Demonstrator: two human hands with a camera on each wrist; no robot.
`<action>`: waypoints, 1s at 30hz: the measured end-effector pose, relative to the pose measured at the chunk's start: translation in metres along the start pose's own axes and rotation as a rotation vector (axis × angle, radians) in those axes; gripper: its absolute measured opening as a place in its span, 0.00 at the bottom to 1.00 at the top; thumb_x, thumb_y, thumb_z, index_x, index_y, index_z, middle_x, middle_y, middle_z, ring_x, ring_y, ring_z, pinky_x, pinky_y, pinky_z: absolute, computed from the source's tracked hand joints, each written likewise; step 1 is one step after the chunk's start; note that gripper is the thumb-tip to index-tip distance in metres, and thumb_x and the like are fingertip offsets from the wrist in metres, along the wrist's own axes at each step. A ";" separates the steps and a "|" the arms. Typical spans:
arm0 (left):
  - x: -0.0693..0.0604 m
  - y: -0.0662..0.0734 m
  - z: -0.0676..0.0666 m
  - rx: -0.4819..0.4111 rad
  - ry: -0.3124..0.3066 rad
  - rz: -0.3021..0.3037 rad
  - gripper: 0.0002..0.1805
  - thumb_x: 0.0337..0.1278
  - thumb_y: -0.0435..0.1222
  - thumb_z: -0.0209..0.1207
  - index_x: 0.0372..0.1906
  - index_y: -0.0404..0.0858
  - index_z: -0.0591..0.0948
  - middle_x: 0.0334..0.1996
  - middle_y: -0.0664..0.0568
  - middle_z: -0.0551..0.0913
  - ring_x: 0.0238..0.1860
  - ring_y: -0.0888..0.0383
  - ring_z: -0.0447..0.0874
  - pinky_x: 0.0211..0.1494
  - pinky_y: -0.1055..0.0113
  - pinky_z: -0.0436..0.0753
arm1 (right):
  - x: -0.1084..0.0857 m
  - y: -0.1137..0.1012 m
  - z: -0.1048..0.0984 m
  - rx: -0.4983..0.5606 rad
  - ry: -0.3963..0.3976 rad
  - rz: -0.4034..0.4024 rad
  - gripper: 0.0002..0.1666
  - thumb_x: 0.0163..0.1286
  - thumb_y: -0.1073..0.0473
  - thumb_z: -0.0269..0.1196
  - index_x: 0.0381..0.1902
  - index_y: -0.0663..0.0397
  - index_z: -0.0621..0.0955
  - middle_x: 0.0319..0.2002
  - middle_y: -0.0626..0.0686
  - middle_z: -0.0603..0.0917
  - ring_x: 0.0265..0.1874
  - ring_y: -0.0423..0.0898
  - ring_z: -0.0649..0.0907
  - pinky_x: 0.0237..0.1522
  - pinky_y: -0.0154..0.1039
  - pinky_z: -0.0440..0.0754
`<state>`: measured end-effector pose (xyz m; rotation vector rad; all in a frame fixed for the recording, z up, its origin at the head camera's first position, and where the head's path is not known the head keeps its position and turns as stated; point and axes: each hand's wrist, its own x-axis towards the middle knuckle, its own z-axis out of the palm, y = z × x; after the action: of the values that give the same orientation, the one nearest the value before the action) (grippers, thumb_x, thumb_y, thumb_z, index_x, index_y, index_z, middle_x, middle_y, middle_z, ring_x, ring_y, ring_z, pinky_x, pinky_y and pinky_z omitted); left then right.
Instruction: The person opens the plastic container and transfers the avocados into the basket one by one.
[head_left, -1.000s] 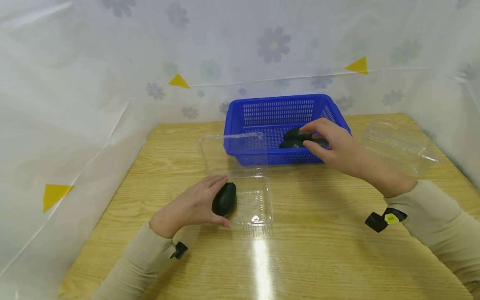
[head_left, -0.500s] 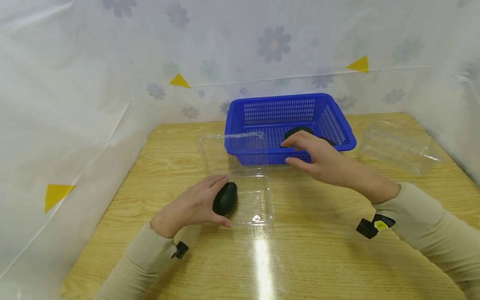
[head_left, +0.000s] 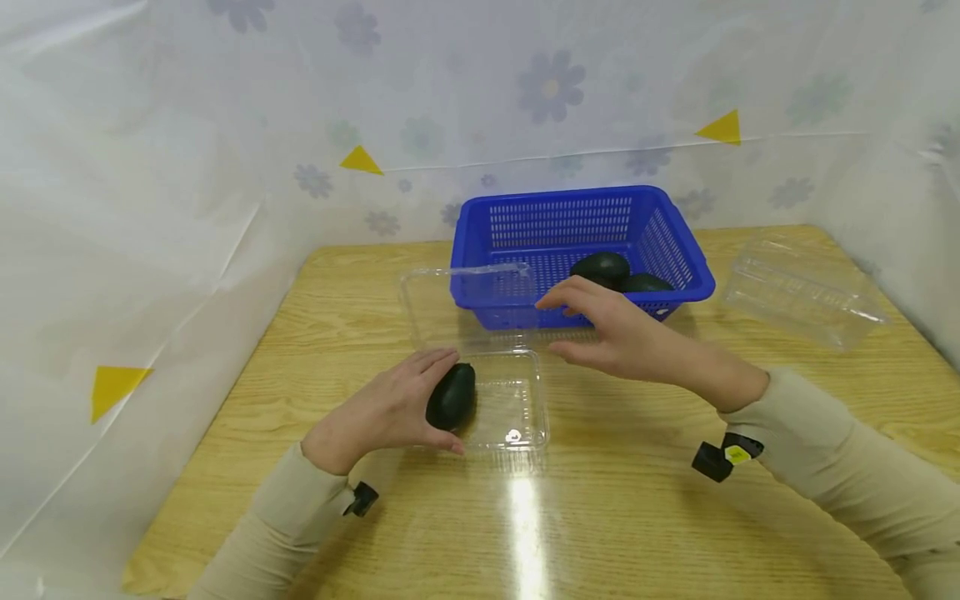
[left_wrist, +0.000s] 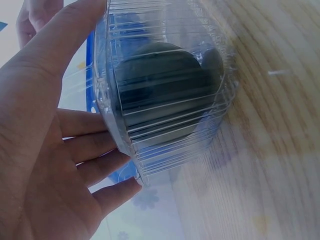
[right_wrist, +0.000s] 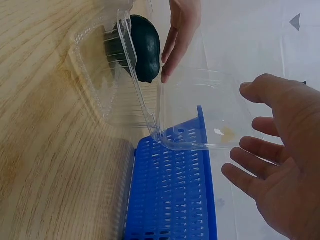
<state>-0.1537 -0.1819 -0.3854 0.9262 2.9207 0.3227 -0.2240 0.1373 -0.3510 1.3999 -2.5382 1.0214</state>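
A clear plastic clamshell box (head_left: 538, 387) stands on the table with its lid (head_left: 431, 308) raised toward the back. One dark green avocado (head_left: 453, 398) lies in its left part. My left hand (head_left: 381, 414) holds the box's left end, thumb at the front and fingers at the rear; in the left wrist view the fingertips (left_wrist: 136, 184) touch the rim. My right hand (head_left: 600, 333) hovers in front of the blue basket (head_left: 577, 223), fingers apart and nothing between them. In the basket lie an avocado (head_left: 602, 268) and another avocado (head_left: 648, 283); the right hand may hide more.
Another clear plastic container (head_left: 802, 292) sits at the table's right rear. A white flowered sheet (head_left: 465, 100) encloses the table (head_left: 615, 508) at the back and sides. The raised lid overlaps the basket's left front in the head view.
My right hand has moved left and nearer from above the avocados in the basket, bringing nothing with it. My left hand has stayed at the box.
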 end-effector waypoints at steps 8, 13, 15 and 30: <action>0.000 -0.001 0.002 -0.010 0.026 0.010 0.67 0.32 0.67 0.73 0.76 0.34 0.60 0.71 0.41 0.68 0.72 0.45 0.67 0.71 0.51 0.73 | 0.005 -0.003 0.016 0.040 -0.024 -0.053 0.27 0.63 0.59 0.71 0.59 0.55 0.77 0.56 0.50 0.79 0.55 0.47 0.79 0.56 0.47 0.82; 0.002 -0.002 0.002 -0.013 0.040 0.018 0.69 0.31 0.66 0.74 0.76 0.32 0.58 0.70 0.39 0.70 0.70 0.44 0.69 0.72 0.52 0.73 | 0.008 -0.005 0.027 0.050 -0.050 -0.059 0.27 0.64 0.57 0.70 0.60 0.54 0.77 0.56 0.49 0.78 0.55 0.43 0.78 0.57 0.46 0.81; 0.002 -0.001 0.002 -0.002 0.037 0.023 0.69 0.31 0.65 0.74 0.76 0.31 0.58 0.70 0.39 0.69 0.70 0.44 0.69 0.72 0.51 0.72 | 0.010 -0.007 0.032 0.058 -0.059 -0.059 0.27 0.64 0.57 0.69 0.59 0.55 0.77 0.56 0.50 0.78 0.55 0.44 0.79 0.57 0.46 0.81; 0.000 -0.001 0.000 0.019 0.039 0.049 0.66 0.34 0.61 0.75 0.75 0.29 0.59 0.70 0.37 0.69 0.69 0.43 0.71 0.70 0.51 0.74 | 0.020 -0.015 0.068 0.074 -0.162 -0.031 0.30 0.64 0.56 0.69 0.62 0.58 0.76 0.59 0.53 0.77 0.60 0.50 0.78 0.65 0.46 0.77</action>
<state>-0.1546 -0.1826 -0.3854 1.0067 2.9450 0.3197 -0.2070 0.0775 -0.3888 1.5984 -2.6040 1.0480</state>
